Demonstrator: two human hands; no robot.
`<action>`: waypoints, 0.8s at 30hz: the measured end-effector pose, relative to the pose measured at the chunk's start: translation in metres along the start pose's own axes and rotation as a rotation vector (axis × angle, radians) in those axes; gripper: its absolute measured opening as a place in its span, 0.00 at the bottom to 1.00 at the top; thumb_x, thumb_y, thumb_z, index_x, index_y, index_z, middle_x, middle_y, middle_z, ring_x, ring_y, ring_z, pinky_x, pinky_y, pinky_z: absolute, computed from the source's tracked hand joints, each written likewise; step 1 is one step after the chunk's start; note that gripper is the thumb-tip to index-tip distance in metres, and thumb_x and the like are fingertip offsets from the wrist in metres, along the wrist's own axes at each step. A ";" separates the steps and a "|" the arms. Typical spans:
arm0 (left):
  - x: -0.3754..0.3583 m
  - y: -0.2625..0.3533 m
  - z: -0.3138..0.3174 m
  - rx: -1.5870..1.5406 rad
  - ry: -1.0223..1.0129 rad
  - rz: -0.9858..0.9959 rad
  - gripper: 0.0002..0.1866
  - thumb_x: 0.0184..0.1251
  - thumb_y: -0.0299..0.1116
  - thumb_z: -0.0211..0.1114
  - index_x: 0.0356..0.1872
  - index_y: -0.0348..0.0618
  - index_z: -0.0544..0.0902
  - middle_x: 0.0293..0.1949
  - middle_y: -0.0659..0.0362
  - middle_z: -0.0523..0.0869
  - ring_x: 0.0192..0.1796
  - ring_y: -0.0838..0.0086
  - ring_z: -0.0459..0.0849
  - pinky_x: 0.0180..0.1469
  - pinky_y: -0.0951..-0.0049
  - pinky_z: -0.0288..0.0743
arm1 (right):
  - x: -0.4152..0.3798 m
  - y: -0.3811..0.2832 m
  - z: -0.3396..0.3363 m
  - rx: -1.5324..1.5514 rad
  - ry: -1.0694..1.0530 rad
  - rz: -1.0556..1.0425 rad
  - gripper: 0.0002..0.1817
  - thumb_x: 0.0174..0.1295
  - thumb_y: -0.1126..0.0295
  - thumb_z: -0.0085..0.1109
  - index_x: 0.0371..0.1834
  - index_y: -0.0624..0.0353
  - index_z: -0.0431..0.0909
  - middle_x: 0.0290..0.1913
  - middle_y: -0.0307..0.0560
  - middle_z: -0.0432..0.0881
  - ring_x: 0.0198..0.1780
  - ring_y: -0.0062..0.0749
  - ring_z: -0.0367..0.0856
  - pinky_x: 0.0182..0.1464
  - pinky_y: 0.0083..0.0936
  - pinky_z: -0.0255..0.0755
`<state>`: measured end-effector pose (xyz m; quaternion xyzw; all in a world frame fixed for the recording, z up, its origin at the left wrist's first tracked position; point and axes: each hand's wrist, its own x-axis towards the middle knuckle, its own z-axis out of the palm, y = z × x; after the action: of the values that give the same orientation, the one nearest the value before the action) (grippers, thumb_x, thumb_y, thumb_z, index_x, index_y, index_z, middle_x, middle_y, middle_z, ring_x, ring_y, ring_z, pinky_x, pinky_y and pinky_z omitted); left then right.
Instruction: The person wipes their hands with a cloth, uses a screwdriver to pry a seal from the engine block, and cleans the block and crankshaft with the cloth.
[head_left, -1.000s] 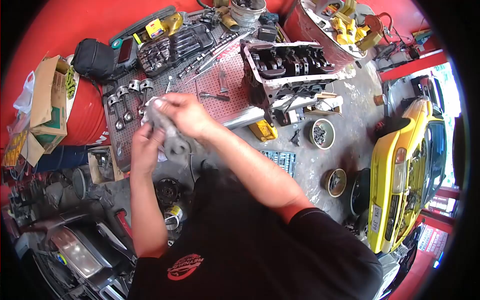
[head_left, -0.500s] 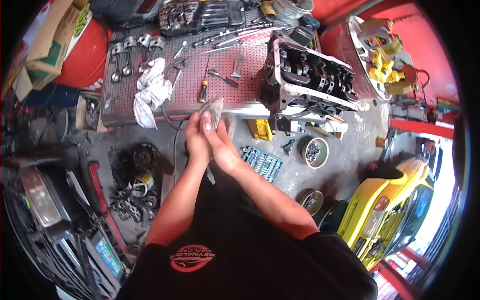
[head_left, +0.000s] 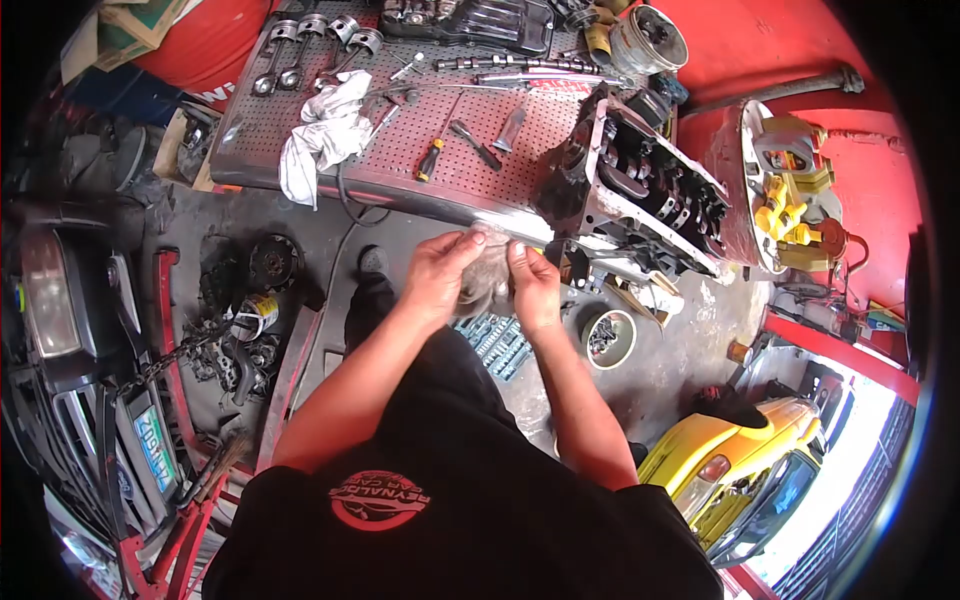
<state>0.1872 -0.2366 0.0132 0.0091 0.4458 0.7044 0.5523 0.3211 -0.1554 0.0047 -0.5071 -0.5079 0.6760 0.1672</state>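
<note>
A dirty grey rag [head_left: 487,272] is spread between my two hands, in front of the bench edge. My left hand [head_left: 438,278] pinches its left side with thumb and fingers. On the other side, my right hand [head_left: 536,287] grips the rag the same way. Just beyond, on the perforated metal bench [head_left: 400,195], lie a yellow-and-black screwdriver [head_left: 430,160], a black-handled tool [head_left: 476,146] and a tube [head_left: 510,128]. An engine block [head_left: 650,170] stands at the bench's right end.
A white cloth [head_left: 325,135] hangs over the bench edge, near several pistons with rods [head_left: 292,62]. On the floor are a socket set [head_left: 497,347] and a bowl of small parts [head_left: 608,338]. A yellow car [head_left: 735,450] is at right, a dark vehicle [head_left: 75,300] at left.
My hands were together around the bunched rag; they have moved apart and lower, with the rag opened out between them. The view has shifted and turned, and a foot now shows.
</note>
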 end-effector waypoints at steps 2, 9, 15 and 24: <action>0.001 -0.001 0.009 -0.320 -0.039 -0.080 0.08 0.75 0.32 0.65 0.46 0.40 0.85 0.41 0.59 0.89 0.40 0.76 0.86 0.48 0.73 0.81 | 0.011 0.018 0.011 0.335 0.029 0.118 0.27 0.79 0.45 0.43 0.57 0.57 0.80 0.46 0.47 0.86 0.44 0.28 0.85 0.47 0.27 0.79; 0.025 -0.020 -0.007 0.321 -0.067 0.064 0.08 0.75 0.33 0.65 0.46 0.39 0.84 0.43 0.66 0.86 0.47 0.83 0.82 0.52 0.78 0.76 | 0.019 0.030 0.019 -0.051 0.228 -0.097 0.22 0.78 0.54 0.51 0.40 0.64 0.83 0.35 0.46 0.86 0.35 0.29 0.76 0.43 0.30 0.74; 0.035 0.004 -0.001 0.115 -0.168 -0.048 0.11 0.69 0.28 0.68 0.50 0.36 0.85 0.43 0.62 0.88 0.45 0.81 0.84 0.50 0.77 0.77 | 0.038 0.006 0.024 -0.351 0.290 -0.295 0.16 0.75 0.64 0.57 0.33 0.66 0.78 0.25 0.56 0.82 0.26 0.34 0.77 0.33 0.36 0.72; 0.171 -0.063 -0.017 -0.467 -0.103 -0.219 0.08 0.71 0.21 0.62 0.49 0.34 0.82 0.41 0.55 0.87 0.43 0.68 0.88 0.50 0.68 0.83 | 0.074 -0.118 -0.009 -1.313 0.064 -0.665 0.18 0.56 0.78 0.68 0.51 0.61 0.83 0.53 0.52 0.84 0.58 0.45 0.81 0.61 0.36 0.75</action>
<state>0.1601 -0.1128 -0.1193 -0.1310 0.2404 0.7230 0.6343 0.2626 -0.0455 0.0682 -0.3412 -0.9299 0.1310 0.0400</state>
